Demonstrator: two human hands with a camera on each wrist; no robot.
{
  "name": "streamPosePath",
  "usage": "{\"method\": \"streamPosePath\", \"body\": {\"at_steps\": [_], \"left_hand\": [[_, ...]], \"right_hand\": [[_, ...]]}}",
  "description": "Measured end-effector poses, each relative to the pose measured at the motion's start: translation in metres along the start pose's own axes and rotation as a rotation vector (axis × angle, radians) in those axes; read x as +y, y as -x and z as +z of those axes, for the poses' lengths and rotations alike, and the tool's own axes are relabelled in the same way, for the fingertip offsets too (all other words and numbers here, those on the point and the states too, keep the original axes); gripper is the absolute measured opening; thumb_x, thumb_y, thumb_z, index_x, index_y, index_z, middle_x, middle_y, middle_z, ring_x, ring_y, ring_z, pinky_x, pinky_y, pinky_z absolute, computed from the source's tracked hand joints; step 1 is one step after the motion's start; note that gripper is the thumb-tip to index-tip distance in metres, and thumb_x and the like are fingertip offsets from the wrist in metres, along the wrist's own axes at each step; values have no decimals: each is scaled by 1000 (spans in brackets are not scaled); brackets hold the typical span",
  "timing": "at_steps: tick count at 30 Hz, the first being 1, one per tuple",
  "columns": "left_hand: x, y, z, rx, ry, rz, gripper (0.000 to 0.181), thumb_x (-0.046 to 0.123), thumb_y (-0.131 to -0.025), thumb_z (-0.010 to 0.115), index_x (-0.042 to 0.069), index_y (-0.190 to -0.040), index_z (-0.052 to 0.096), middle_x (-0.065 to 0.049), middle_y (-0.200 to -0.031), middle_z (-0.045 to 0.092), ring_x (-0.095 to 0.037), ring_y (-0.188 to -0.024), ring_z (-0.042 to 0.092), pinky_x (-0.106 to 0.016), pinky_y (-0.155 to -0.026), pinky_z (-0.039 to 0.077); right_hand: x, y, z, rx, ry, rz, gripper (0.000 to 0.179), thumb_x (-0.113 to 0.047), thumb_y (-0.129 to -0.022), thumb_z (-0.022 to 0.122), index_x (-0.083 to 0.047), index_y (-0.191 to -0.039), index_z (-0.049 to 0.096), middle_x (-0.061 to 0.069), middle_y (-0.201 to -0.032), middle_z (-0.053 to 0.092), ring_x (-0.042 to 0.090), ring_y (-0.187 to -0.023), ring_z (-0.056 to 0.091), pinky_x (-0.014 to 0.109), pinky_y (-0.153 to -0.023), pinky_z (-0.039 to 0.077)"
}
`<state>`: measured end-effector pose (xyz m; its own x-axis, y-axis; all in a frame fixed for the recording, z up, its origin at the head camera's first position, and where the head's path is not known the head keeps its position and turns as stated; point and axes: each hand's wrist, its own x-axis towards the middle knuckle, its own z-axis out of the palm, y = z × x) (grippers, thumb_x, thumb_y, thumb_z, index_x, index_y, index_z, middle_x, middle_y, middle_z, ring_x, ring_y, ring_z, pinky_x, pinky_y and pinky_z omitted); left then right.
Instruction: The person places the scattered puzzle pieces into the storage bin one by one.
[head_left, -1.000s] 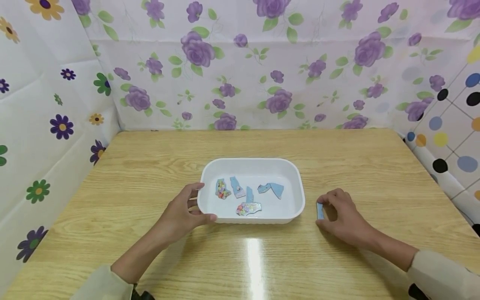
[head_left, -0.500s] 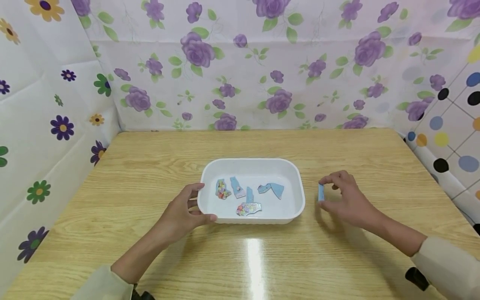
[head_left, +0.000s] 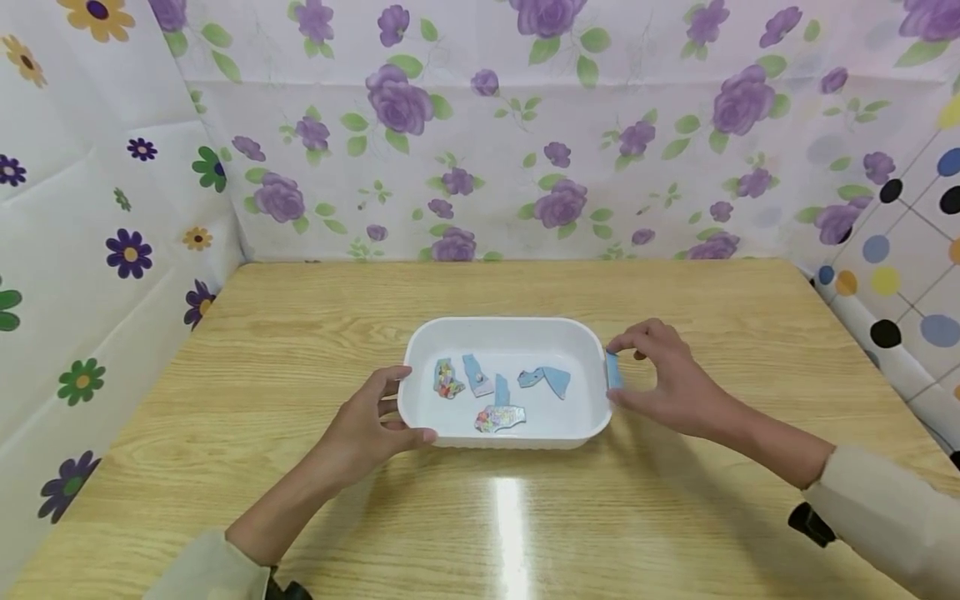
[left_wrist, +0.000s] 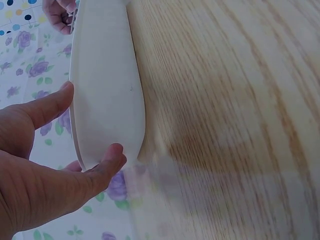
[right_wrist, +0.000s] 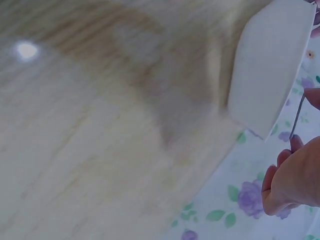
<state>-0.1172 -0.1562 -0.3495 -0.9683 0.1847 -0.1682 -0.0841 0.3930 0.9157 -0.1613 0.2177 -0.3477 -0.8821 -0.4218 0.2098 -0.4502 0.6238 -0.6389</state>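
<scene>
A white plastic tub (head_left: 517, 337) stands on the wooden table. My left hand (head_left: 373, 412) grips its left end, thumb at the front corner and fingers along the side. Between thumb and fingertips, my right hand (head_left: 673, 387) pinches a flat light blue piece (head_left: 613, 372) on edge, right at the tub's right rim. In the right wrist view this thin piece (right_wrist: 298, 116) shows edge-on, raised above the table. Several irregular flat pieces lie in the tub: a patterned one (head_left: 447, 379) at left, blue ones (head_left: 555, 381) at right, and another patterned piece (head_left: 501, 417) near the front.
The wood-grain table (head_left: 315, 333) extends around the tub on all sides. A purple-flowered sheet (head_left: 510, 150) hangs behind it, a flowered sheet (head_left: 97, 292) on the left and a dotted one (head_left: 911, 267) on the right.
My right hand has lifted the blue piece from the table and carried it left and away from me to the tub's right rim. My left hand has stayed on the tub.
</scene>
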Motion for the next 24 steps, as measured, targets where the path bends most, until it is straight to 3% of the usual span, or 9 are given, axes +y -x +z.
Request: {"method": "streamPosePath", "body": {"at_steps": [6, 12, 18, 24], "left_hand": [[0, 0, 0, -6, 2, 3, 91, 10, -74, 84, 5, -146, 29, -19, -138, 43, -36, -120, 55, -31, -90, 55], [-1, 0, 1, -4, 19, 6, 90, 8, -74, 83, 5, -146, 29, -20, -136, 43, -36, -118, 56, -31, -89, 56], [0, 0, 2, 0, 20, 5, 90, 8, -74, 84, 5, -146, 30, -19, -136, 44, -35, -118, 56, -30, -89, 56], [0, 0, 1, 6, 18, -3, 90, 8, -73, 84, 6, -146, 30, -19, -136, 44, -35, -118, 56, -30, -89, 56]], "right_hand": [[-13, -18, 8, -66, 32, -43, 43, -8, -75, 82, -5, -113, 62, 8, -116, 48, 29, -106, 39, 47, -88, 27], [-29, -33, 23, -102, 134, -76, 42, -10, -72, 84, -7, -109, 65, 9, -117, 51, 29, -111, 39, 44, -87, 27], [-40, -37, 33, -152, 153, -100, 41, -7, -70, 85, -5, -106, 65, 8, -115, 51, 27, -108, 41, 42, -83, 27], [-44, -38, 42, -256, 180, -94, 43, -8, -72, 82, -1, -110, 63, 8, -113, 48, 26, -107, 40, 42, -84, 27]]}}
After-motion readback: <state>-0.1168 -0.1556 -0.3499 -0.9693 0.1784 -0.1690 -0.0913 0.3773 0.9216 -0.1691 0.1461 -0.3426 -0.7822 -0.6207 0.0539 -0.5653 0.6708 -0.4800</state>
